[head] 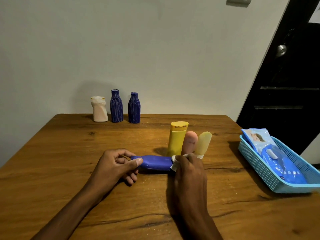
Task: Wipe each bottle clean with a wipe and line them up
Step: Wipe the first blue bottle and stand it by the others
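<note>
A blue bottle (155,162) lies sideways just above the wooden table (69,153). My left hand (116,165) pinches its left end between thumb and fingers. My right hand (188,170) grips a white wipe (174,166) wrapped round the bottle's right end. Behind them stand a yellow bottle (176,138), a pinkish tube (190,142) and a pale yellow tube (204,142). At the table's far edge a white bottle (99,110) and two dark blue ribbed bottles (116,106) (134,108) stand in a row.
A light blue plastic basket (259,167) at the right edge of the table holds a blue pack of wipes (275,158). A pale wall rises behind the table. A dark door with a knob (281,50) stands at the right.
</note>
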